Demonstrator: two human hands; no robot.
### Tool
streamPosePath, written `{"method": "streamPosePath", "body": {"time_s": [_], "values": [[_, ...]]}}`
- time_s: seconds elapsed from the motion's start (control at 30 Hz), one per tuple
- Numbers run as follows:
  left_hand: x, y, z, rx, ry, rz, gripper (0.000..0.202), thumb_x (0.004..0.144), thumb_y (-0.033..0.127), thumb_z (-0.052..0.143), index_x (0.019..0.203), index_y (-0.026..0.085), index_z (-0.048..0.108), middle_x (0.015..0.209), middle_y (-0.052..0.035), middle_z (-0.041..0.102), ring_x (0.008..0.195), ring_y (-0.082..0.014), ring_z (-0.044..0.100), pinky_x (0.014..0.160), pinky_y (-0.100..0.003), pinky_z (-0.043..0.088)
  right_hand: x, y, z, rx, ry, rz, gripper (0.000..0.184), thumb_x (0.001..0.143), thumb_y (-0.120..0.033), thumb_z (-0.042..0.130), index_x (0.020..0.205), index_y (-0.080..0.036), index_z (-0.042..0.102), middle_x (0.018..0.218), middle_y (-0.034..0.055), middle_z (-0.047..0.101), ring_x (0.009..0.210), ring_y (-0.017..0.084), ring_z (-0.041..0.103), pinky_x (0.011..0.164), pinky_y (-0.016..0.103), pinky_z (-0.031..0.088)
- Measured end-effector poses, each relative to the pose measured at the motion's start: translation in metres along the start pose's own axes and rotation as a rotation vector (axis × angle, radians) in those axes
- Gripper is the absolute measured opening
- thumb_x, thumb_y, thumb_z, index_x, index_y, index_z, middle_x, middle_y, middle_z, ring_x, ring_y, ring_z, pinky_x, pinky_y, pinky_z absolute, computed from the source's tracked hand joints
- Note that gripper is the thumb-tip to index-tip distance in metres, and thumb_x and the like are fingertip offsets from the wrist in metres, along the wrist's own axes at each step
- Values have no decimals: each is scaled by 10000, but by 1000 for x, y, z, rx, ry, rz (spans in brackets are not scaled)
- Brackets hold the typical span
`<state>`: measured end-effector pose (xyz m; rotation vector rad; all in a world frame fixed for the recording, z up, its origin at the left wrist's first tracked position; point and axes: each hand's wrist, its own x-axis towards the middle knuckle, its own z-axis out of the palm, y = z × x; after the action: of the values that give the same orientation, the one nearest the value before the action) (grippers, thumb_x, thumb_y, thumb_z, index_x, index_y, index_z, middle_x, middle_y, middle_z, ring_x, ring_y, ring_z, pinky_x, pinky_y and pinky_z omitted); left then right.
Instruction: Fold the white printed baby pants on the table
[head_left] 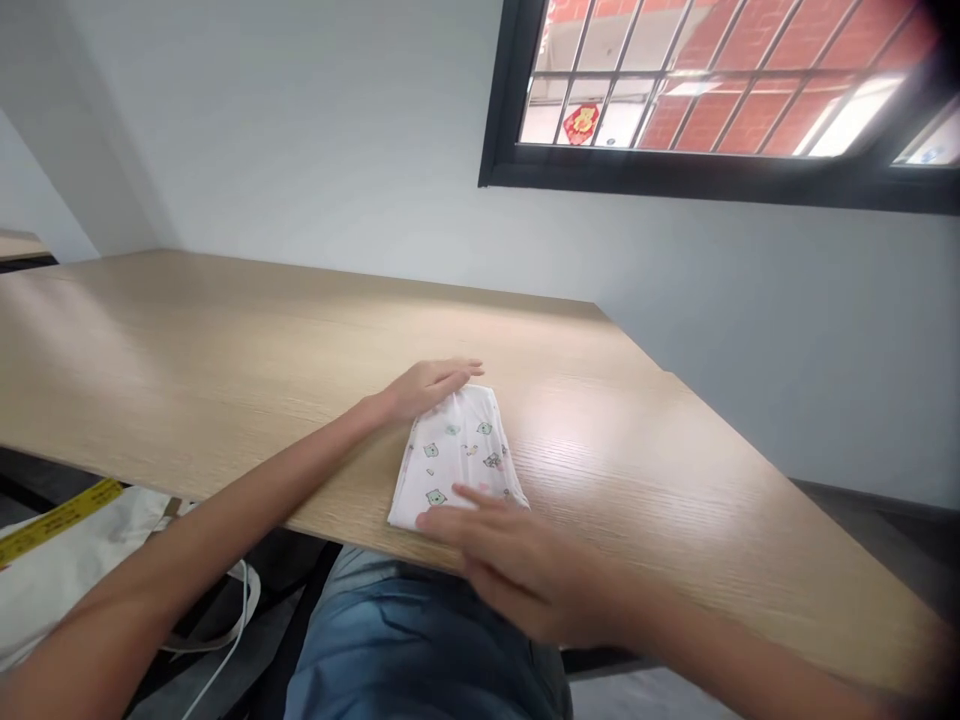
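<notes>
A small folded white cloth (459, 455) printed with little green animal figures lies near the front edge of a light wooden table (225, 350). My left hand (427, 387) lies flat with its fingers stretched out on the cloth's far left corner. My right hand (517, 565) rests on the cloth's near edge, fingers extended and slightly apart, pressing down on it. Neither hand grips anything.
A white wall rises behind the table, with a dark-framed barred window (720, 100) at the upper right. Under the table's left side lies a white bag (67, 560) with a yellow tape (60, 517) and a white cable (232, 630). My blue-clad lap (420, 650) is below the table edge.
</notes>
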<state>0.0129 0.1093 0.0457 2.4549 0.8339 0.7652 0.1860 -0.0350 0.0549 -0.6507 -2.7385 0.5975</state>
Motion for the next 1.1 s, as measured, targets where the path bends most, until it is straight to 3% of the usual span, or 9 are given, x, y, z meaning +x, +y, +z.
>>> {"method": "streamPosePath", "body": {"time_s": [0.13, 0.23, 0.33, 0.43, 0.6, 0.77, 0.87, 1.0, 1.1], "values": [[-40, 14, -9, 38, -91, 9, 341, 878, 365, 408, 1148, 233, 569, 1341, -25, 445, 1226, -171, 409, 1016, -342, 316, -4, 34, -10, -159, 158, 157, 395, 897, -197, 341, 1282, -125, 394, 1164, 115, 554, 1117, 203, 475, 1007, 449, 329], [-71, 19, -7, 114, -246, -27, 368, 876, 411, 413, 1195, 273, 533, 1352, -26, 431, 1234, -196, 397, 1019, -378, 303, -12, 47, -12, -174, 32, 213, 503, 869, -318, 447, 1318, -112, 353, 1330, 158, 392, 1236, 245, 341, 967, 423, 379], [-99, 22, 0, 160, -389, -35, 736, 744, 554, 557, 1370, 282, 281, 1443, -45, 261, 1330, -256, 211, 1074, -444, 177, -23, 45, -6, -163, -72, 262, 810, 741, -451, 615, 1376, -96, 258, 1411, 175, 264, 1311, 287, 185, 1031, 457, 287], [-121, 30, 7, 183, -425, 10, 1037, 577, 543, 707, 1406, 275, 145, 1476, -57, 131, 1350, -308, 89, 1080, -502, 80, -34, 36, 8, -165, -49, 244, 921, 668, -336, 679, 1397, -83, 176, 1406, 194, 264, 1316, 295, 168, 1038, 475, 267], [-135, 57, 7, 171, -353, 31, 606, 751, 255, 593, 1315, 314, 379, 1407, -22, 345, 1295, -225, 297, 1070, -428, 184, -54, 19, 26, -137, 98, 218, 687, 672, -66, 462, 1330, -87, 264, 1325, 190, 394, 1258, 252, 322, 955, 418, 399], [-138, 73, 8, -38, -228, -100, 234, 848, 224, 467, 1015, 283, 619, 1102, -5, 617, 1029, -175, 529, 948, -355, 319, -65, 0, 34, 97, 328, 429, 364, 793, -113, 402, 1137, -228, 432, 1066, 50, 593, 943, 167, 578, 756, 282, 501], [-135, 72, 23, -160, 9, -308, 292, 892, 376, 384, 922, 207, 621, 886, -20, 645, 837, -168, 549, 780, -307, 410, -56, -6, 37, 164, 512, 511, 141, 891, -265, 373, 974, -232, 482, 815, 9, 606, 724, 151, 588, 615, 245, 490], [-116, 67, 44, -240, 276, -544, 413, 890, 487, 312, 803, 170, 561, 716, 0, 585, 657, -149, 528, 551, -239, 405, -31, -1, 35, 108, 713, 688, 266, 901, -427, 363, 738, -226, 426, 564, -19, 486, 497, 152, 488, 432, 252, 392], [-99, 61, 52, -49, 382, -583, 401, 897, 467, 289, 711, 179, 497, 646, 13, 534, 610, -144, 513, 540, -242, 400, -13, 11, 31, 89, 745, 827, 315, 891, -472, 340, 689, -233, 382, 554, -14, 487, 493, 164, 482, 423, 265, 373]]}}
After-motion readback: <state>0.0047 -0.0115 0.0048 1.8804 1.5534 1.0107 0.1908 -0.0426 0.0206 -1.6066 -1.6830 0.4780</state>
